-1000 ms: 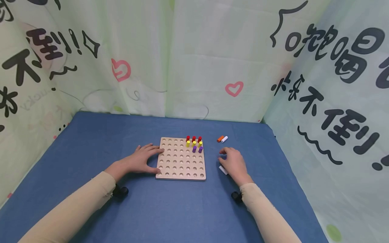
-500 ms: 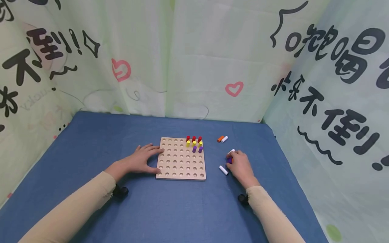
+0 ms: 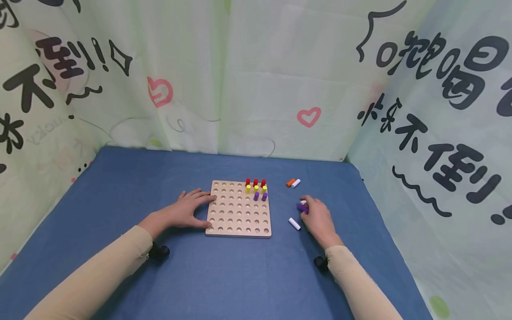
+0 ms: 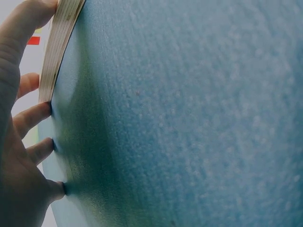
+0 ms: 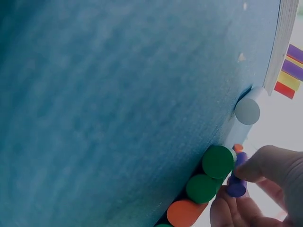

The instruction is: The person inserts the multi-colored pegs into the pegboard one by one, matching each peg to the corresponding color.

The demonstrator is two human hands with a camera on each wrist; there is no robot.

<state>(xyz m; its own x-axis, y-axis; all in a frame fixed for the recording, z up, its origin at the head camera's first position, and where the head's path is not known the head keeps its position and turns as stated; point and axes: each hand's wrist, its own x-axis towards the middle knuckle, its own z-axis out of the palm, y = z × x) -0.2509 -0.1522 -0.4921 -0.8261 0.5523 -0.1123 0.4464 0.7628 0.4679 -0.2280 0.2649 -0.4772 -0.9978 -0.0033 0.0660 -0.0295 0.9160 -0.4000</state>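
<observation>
A square wooden pegboard [image 3: 232, 215] with rows of round holes lies on the blue cloth. Red pegs [image 3: 255, 182], yellow pegs [image 3: 256, 189] and two purple pegs [image 3: 256, 196] stand upright at its far right corner. My left hand [image 3: 184, 210] rests at the board's left edge, fingers spread, thumb near the front corner. To the right of the board, my right hand [image 3: 318, 220] pinches a purple peg [image 5: 237, 185] between thumb and fingers. A white peg [image 3: 302, 202] shows beside those fingertips, partly hidden.
A white peg [image 3: 294, 223] lies between board and right hand. Farther back lie an orange peg [image 3: 290, 182] and another white peg [image 3: 296, 183]. Green pegs [image 5: 218, 161] and an orange peg [image 5: 183, 213] lie close under the right hand. Printed curtains [image 3: 260, 80] surround the table.
My right hand has moved right, away from the nearer white peg, and now pinches a purple peg with its end showing past the fingertips. The left hand and board have stayed still.
</observation>
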